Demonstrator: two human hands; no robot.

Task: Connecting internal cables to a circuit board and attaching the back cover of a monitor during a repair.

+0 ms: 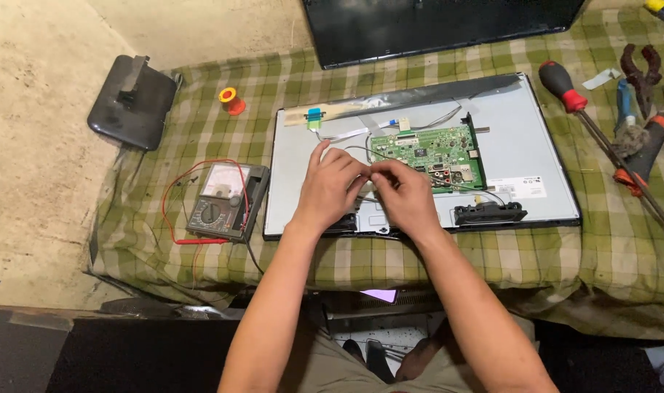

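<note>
1 head-worn camera looks steeply down from close above at the checked cloth [201,109], forearms reaching in from the bottom edge.

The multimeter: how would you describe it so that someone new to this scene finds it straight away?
Start at the opened flat-screen panel lying back-up on the green checked cloth. Just off the panel's left edge, left of the left hand, lies the analog multimeter. It alone has a needle scale, a round selector dial and red leads looping round it.

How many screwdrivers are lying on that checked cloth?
2, maybe more. A red-and-black one lies right of the panel; an orange-and-black one lies further right, beside the pliers. Others may be hidden in that pile.
</note>
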